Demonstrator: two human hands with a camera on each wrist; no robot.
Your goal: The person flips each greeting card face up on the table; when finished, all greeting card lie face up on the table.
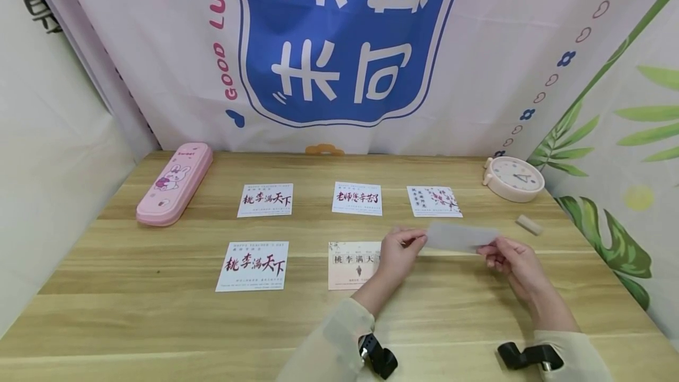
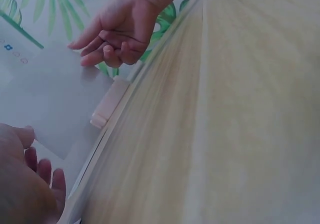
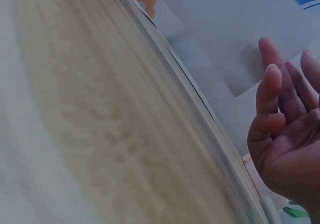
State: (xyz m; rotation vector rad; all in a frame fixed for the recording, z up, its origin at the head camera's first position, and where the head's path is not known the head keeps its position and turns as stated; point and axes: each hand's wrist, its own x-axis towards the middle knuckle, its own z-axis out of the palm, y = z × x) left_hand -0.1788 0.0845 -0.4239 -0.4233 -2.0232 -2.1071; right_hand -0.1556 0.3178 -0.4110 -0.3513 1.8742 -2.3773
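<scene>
A thin, plain pale card (image 1: pixel 461 237) is held tilted above the right half of the table. My left hand (image 1: pixel 394 259) pinches its left edge between thumb and fingers. At its right edge, my right hand (image 1: pixel 516 259) pinches the corner, the other fingers loosely curled. The left wrist view shows the card (image 2: pixel 55 94) as a blank grey sheet between both hands. In the right wrist view the card's (image 3: pixel 220 39) blank side shows too. A pinkish card with Chinese characters (image 1: pixel 347 276) lies below my left hand, its right part hidden by the hand and wrist.
Behind lie a red-lettered card (image 1: pixel 265 200), another such card (image 1: pixel 357 199) and a blossom card (image 1: pixel 435 201). Front left is a larger-looking red-lettered card (image 1: pixel 253 267). A pink pencil case (image 1: pixel 175 184), a round clock (image 1: pixel 514 179) and a small beige block (image 1: pixel 528 224) border them.
</scene>
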